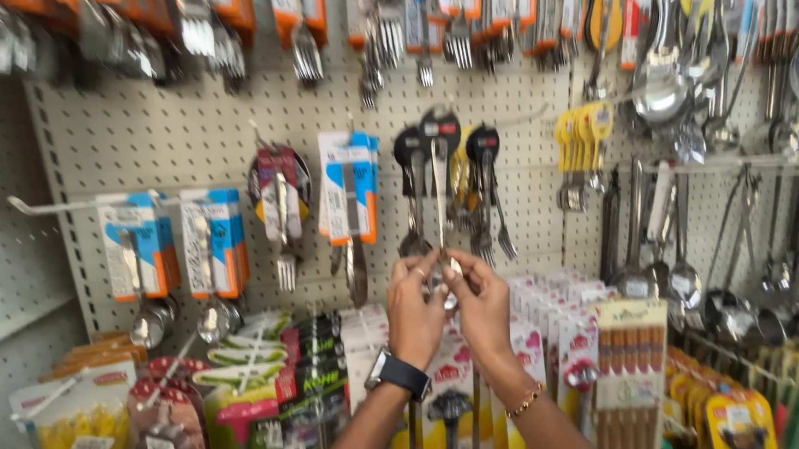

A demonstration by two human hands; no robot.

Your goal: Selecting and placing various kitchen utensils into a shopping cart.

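Both my hands are raised in front of a pegboard wall (135,139) hung with cutlery. My left hand (414,311), a dark watch (397,373) on its wrist, and my right hand (483,307), a thin gold bracelet (525,400) on its wrist, meet at the fingertips. Between them they pinch the lower end of a carded spoon (439,194): a long steel utensil on a black round-topped card, hanging from a peg at the middle of the board. Both hands are closed on it, fingers curled, thumbs forward. The bowl end sits right between my fingertips and is partly hidden by them.

Just left of it hangs another black-carded utensil (411,191), and just right a black-carded fork (490,191), both near but not touched. Further left: an orange-and-blue carded piece (350,200), then a fork pack on a red card (281,209), then two blue-and-orange carded ladles (175,252) on a long hook.

To the right, a cluster of yellow-handled tools (584,139), then loose steel ladles and spoons (677,235) on a rail.

Below my wrists stand white boxed packs (553,312). Lower left, bagged items in green, red and yellow (152,415). Top row of cutlery is blurred; I cannot tell the pieces apart.
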